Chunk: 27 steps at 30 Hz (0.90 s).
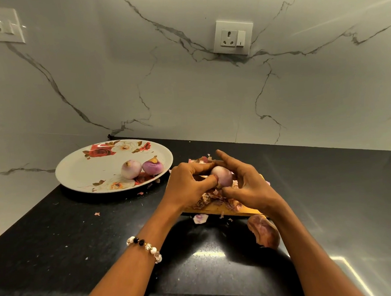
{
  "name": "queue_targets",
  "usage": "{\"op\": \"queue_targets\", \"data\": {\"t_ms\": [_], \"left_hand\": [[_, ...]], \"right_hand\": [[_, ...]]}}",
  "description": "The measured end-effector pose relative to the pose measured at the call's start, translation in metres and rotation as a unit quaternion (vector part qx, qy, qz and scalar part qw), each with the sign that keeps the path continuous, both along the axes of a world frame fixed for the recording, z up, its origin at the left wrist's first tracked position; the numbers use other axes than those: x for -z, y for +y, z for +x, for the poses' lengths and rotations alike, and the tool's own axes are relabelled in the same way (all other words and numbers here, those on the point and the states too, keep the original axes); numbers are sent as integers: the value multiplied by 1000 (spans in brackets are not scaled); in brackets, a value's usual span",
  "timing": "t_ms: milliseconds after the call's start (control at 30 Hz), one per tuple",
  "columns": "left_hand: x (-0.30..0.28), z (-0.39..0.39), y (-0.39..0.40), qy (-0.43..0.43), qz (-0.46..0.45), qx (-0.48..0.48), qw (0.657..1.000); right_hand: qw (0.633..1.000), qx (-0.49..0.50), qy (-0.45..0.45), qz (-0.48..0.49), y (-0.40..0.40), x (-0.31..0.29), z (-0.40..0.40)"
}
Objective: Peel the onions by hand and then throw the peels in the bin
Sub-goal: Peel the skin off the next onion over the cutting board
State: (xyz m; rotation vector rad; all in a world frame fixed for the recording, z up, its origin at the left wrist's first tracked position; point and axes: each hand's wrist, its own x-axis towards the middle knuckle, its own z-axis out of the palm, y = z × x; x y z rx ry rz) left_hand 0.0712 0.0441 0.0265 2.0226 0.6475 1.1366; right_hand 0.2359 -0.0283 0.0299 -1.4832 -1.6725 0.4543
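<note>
A: While both hands work at centre frame, where is the small, round, pale-purple onion (222,175)?

B: Held between them, above the wooden chopping board (217,210). The left hand (187,183) curls round it, thumb pinching at its lower side; the right hand (245,186) cups it with fingers partly spread.

A: How will it handle?

B: Firm and light, I'd judge, slick where bare. The dry papery peels (207,199) heaped on the board look brittle and will scatter; best gathered in a cupped palm.

A: Anything else?

B: Two peeled onions (141,168) sit on a glossy white floral plate (87,171), left of centre on the speckled black counter (80,236). No bin shows.
</note>
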Motion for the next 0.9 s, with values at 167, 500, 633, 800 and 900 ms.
{"op": "queue_targets", "data": {"t_ms": [167,500,633,800,900], "left_hand": [[0,-1,-1,12,17,4,1000],[1,0,3,-31,-35,1,999],[1,0,3,-27,-51,26,998],[0,-1,2,5,-8,2,1000],[0,-1,2,13,20,-29,999]], "right_hand": [[1000,-3,-3,-7,0,-1,0],[999,-15,43,-12,-3,-4,0],[999,-14,45,-9,-3,-4,1],[1000,-13,17,-19,-2,-3,-1],[1000,-15,14,-20,-1,-2,-1]]}}
